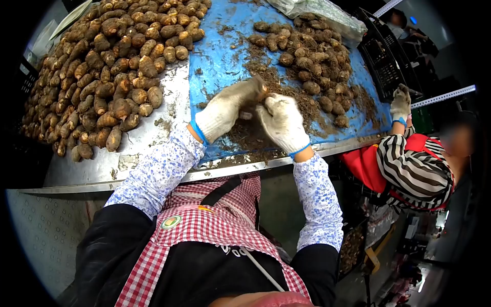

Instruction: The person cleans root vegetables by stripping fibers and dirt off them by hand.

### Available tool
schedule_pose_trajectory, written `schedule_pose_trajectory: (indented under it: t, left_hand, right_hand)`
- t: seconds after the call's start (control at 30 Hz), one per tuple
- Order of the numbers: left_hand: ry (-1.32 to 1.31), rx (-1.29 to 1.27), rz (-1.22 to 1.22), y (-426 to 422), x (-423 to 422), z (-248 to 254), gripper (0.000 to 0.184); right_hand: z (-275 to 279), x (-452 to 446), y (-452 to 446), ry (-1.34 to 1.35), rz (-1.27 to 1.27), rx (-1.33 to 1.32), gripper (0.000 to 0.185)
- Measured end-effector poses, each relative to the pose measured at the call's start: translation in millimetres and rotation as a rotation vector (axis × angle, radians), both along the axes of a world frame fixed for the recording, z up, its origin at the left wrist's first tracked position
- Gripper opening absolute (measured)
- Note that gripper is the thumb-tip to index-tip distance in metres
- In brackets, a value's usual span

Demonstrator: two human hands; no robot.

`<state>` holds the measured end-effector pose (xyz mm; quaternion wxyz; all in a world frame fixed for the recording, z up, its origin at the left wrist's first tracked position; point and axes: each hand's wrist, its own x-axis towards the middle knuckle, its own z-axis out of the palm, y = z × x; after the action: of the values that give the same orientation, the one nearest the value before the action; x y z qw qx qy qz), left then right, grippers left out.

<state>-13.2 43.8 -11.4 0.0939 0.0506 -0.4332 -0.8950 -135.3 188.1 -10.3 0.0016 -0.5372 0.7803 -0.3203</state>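
Both my hands wear soiled white gloves with blue cuffs and meet above the blue sheet. My left hand [227, 106] is closed around a taro corm [264, 88], with only a small orange-brown end showing past the fingers. Close against it, my right hand [281, 118] is curled with its fingers pinched together; what they grip is hidden and slightly blurred. Loose soil and root scraps [261, 135] lie beneath them. Beyond my right hand sits a heap of dirty, rooty taro corms [314, 59]. On the left is a larger pile of cleaner taro corms [110, 77].
The blue sheet [215, 56] covers part of a metal table [176, 97], whose front edge runs before my body. Clear plastic [327, 18] lies at the back, and black crates [381, 56] stand on the right. A person in a striped sleeve [409, 166] is beside the table.
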Motion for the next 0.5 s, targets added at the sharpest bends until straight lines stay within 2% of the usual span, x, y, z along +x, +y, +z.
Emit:
schedule_pose_trajectory:
  t: [0.07,0.13,0.2,0.23,0.33,0.4,0.43,0.47,0.5]
  left_hand:
    - [0.009,0.424,-0.096,-7.0,1.6,-14.7,0.039]
    - [0.109,-0.046,0.185,2.1,-11.1,-20.8,0.038]
    - [-0.062,0.33,-0.023,-7.4,-6.3,-20.0,0.042]
    - [-0.086,0.269,0.051,1.3,-3.8,-6.4,0.046]
    - [0.051,0.056,-0.02,5.4,-2.0,7.4,0.046]
    - [0.038,-0.191,0.048,15.1,3.9,16.8,0.047]
    - [0.035,-0.315,0.085,16.8,4.3,19.8,0.047]
    - [0.034,-0.305,0.046,13.5,4.1,17.7,0.049]
    - [0.027,-0.29,0.006,9.0,6.6,13.1,0.051]
  right_hand:
    - [13.8,-11.4,12.3,0.582,-0.084,0.088,0.016]
    - [27.9,-12.2,14.4,0.576,-0.221,0.236,0.016]
    - [41.1,-1.8,13.5,0.114,-0.128,-0.076,0.02]
    - [44.3,3.2,13.9,0.045,-0.138,-0.103,0.026]
    - [67.4,13.4,10.0,-0.259,-0.153,0.032,0.03]
    - [73.3,16.2,5.7,-0.073,-0.118,0.208,0.032]
    - [70.8,14.2,6.2,-0.153,-0.067,0.136,0.03]
    - [66.4,10.9,6.2,-0.229,-0.011,0.066,0.028]
    - [61.6,10.5,5.7,-0.189,0.006,0.028,0.026]
